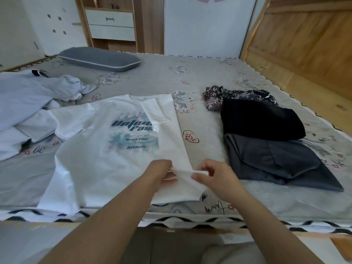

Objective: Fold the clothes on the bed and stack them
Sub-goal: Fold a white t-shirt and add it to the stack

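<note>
A white T-shirt [99, 155] with a blue-green print lies front up on the bed [190, 77], its right side folded over the print. My left hand [162, 173] grips the folded strip near the hem. My right hand [211, 175] pinches the same strip just to the right. To the right lies a row of folded clothes: a dark grey garment [276, 161] nearest, a black one [259, 119] behind it, and a dark patterned one [228, 97] furthest back.
A heap of unfolded pale blue and white clothes [28, 103] covers the bed's left side. A grey pillow [99, 59] lies at the far end. A wooden panel [304, 40] borders the right side, and drawers [111, 23] stand behind the bed.
</note>
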